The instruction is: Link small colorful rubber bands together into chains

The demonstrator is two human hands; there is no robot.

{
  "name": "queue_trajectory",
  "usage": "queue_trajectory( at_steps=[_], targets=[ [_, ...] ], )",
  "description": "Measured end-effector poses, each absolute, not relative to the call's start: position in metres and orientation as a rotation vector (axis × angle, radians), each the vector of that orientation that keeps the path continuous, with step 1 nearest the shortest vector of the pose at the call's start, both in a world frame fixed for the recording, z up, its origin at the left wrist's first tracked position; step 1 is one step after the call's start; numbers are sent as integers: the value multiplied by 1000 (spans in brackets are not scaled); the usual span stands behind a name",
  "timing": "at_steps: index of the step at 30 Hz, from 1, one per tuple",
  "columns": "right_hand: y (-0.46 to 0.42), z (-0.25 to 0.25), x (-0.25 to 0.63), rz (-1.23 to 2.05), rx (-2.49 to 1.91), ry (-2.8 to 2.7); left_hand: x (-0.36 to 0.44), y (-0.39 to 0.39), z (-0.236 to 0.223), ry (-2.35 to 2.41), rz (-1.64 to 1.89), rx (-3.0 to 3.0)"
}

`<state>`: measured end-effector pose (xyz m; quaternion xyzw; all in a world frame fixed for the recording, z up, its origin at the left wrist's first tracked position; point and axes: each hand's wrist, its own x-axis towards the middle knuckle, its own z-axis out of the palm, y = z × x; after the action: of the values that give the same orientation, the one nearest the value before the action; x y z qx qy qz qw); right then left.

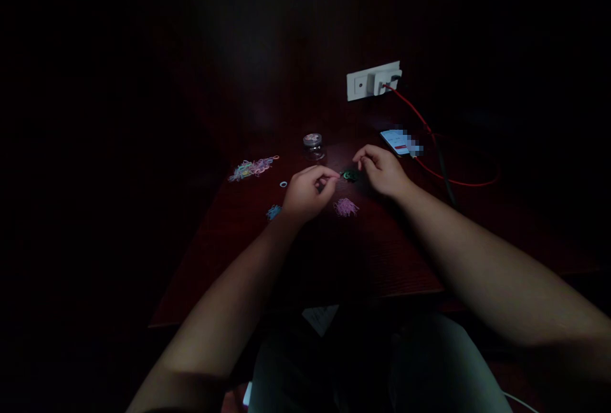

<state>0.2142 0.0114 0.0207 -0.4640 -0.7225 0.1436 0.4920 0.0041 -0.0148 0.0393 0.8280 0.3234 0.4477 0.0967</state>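
Thumb and forefinger of my left hand (308,193) are pinched together at the left edge of a small pile of dark green elastic bands (351,175). Whatever lies between those fingertips is too small to make out. On the other side of that pile, my right hand (382,170) hovers with its fingers curled in; I cannot see what they hold, if anything. Nearer me is a heap of pinkish-purple bands (345,207). Blue bands (273,212) lie left of my left wrist, partly hidden by it. A single pale blue band (283,184) rests beside my left hand.
A larger mixed-colour heap of bands (252,168) lies at the table's left. A clear lidded jar (313,146) stands behind my hands. At the back right, a lit phone (398,142) and a red cable (411,106) run near a wall socket (359,85). The room is dark.
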Motion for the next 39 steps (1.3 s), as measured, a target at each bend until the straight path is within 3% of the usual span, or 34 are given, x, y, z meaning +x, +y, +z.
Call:
queue_trajectory(
  at_steps=[8,17,39],
  targets=[
    [-2,23,203,379,-1050,-1971,5,-8,20,986,1576,2322],
    [-20,29,189,480,-922,-2006,3,-2,14,987,1541,2274],
    [-10,21,195,380,-923,-1998,2,0,14,846,1487,2352]
  ],
)
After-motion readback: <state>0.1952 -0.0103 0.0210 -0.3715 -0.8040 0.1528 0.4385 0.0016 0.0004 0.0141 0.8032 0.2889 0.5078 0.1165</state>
